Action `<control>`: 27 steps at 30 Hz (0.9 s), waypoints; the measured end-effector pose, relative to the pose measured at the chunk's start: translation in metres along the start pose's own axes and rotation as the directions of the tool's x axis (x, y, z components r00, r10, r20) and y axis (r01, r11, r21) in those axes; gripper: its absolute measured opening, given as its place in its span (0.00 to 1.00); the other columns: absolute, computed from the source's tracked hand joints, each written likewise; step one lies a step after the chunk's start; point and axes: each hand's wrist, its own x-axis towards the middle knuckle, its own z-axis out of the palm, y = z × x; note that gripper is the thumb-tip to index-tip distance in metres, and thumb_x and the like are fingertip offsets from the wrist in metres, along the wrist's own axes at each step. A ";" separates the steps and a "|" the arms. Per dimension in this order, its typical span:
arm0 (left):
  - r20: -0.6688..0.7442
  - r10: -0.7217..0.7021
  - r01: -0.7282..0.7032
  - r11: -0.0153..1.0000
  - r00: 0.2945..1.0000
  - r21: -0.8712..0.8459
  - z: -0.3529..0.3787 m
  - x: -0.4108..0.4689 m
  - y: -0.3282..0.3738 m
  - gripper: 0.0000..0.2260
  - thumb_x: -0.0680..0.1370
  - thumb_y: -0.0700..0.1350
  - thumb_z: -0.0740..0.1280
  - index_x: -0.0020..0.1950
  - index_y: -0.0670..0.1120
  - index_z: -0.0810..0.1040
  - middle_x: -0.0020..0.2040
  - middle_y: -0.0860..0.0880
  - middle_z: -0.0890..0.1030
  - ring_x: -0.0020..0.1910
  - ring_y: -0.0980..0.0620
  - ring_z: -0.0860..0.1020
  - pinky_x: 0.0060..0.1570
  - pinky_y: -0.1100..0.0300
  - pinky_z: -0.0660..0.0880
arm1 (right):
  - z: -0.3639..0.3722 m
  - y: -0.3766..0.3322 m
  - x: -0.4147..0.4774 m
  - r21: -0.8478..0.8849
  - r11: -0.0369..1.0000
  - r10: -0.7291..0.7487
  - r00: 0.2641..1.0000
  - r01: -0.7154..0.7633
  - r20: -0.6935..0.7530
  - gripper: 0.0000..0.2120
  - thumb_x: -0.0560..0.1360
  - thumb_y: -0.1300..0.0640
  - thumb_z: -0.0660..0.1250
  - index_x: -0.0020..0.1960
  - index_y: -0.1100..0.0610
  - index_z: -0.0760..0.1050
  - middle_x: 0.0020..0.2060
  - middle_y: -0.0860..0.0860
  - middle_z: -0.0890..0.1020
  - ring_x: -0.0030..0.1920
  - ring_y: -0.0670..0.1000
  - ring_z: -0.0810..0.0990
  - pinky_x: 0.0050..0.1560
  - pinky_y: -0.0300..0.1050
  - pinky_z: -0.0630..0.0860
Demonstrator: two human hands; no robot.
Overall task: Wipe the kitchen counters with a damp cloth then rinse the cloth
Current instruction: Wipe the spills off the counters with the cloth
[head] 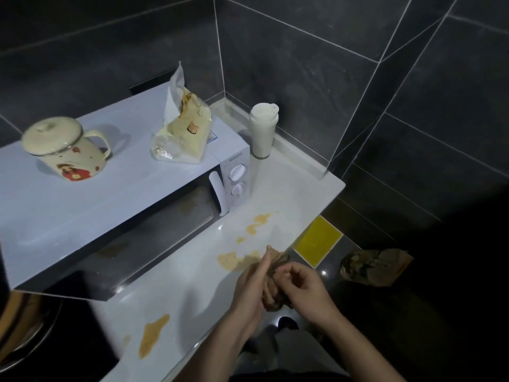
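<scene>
Cloth (272,288), a crumpled brown wad, gripped by left hand (249,288), pinched by right hand (305,282)

White surface, stained and crowded at the back

The surface (289,172) runs along the dark tiled wall. A white microwave (110,188) stands on it, and a white lidded tumbler (263,129) stands upright just beside the microwave in the corner. Orange-brown spills lie on the bare part: a trail (259,223) near the microwave's front corner, a wider patch (234,261) at the front edge, and a long streak (153,336) nearer the camera. A lidded mug (64,148) and a plastic bag (184,133) rest on the microwave's top. A crumpled paper bag (374,267) lies on the floor (333,271).
</scene>
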 end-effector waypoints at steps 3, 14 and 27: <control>-0.002 0.027 -0.028 0.998 1.000 -0.056 0.004 0.003 0.008 0.20 0.72 0.55 0.75 0.55 0.41 0.83 0.53 0.37 0.78 0.52 0.41 0.75 0.52 0.47 0.69 | -0.006 -0.002 0.016 0.037 0.999 0.014 1.000 -0.014 0.002 0.05 0.78 0.64 0.65 0.47 0.61 0.80 0.37 0.59 0.82 0.38 0.52 0.80 0.38 0.45 0.77; 0.041 0.276 -0.279 0.940 0.960 0.198 0.027 0.006 0.048 0.06 0.80 0.38 0.66 0.56 0.41 0.79 0.50 0.39 0.85 0.52 0.41 0.83 0.54 0.47 0.79 | -0.027 -0.028 0.041 0.577 0.691 0.274 0.897 -0.435 0.347 0.18 0.80 0.54 0.62 0.67 0.61 0.74 0.63 0.64 0.77 0.65 0.62 0.76 0.67 0.58 0.70; -0.190 0.461 -0.223 0.699 0.867 0.679 -0.008 0.048 0.042 0.03 0.75 0.48 0.73 0.44 0.53 0.80 0.44 0.52 0.82 0.38 0.61 0.78 0.39 0.68 0.76 | -0.017 -0.010 0.077 0.684 0.522 0.446 0.847 -0.509 0.289 0.20 0.81 0.56 0.58 0.68 0.66 0.71 0.63 0.65 0.77 0.62 0.64 0.78 0.65 0.61 0.71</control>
